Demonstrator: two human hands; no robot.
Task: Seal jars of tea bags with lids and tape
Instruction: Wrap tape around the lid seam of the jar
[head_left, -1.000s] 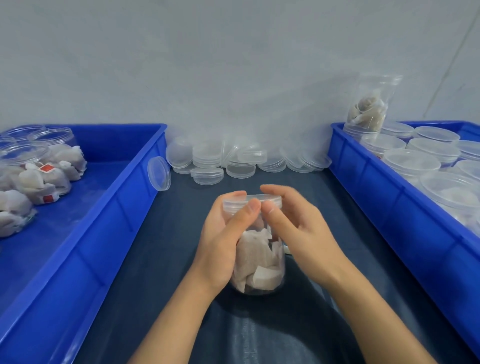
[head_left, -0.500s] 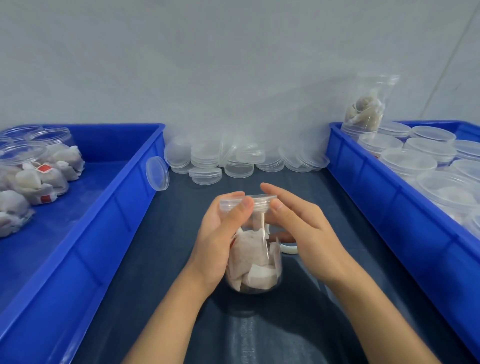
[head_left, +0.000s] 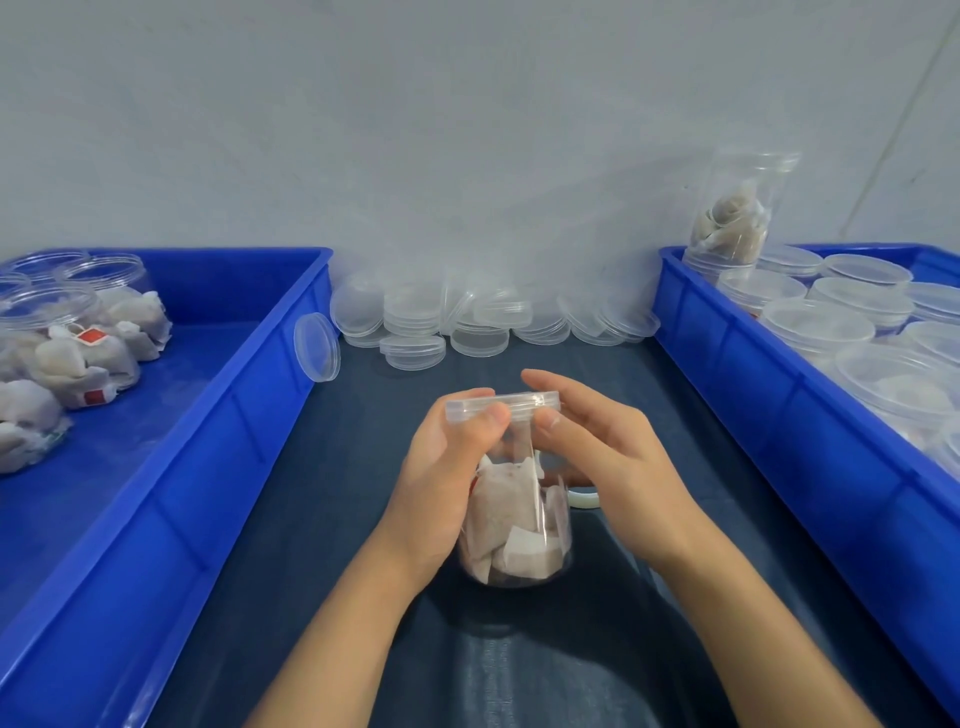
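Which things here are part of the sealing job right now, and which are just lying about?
In the job: the jar of tea bags, its lid, the left hand and right hand gripping it, the tape roll behind.

Lying about: spare lids, left bin, right bin, jar standing on the others.

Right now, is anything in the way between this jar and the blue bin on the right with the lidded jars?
Nothing visible: only bare dark mat separates the jar from the right bin, whose wall it must clear.
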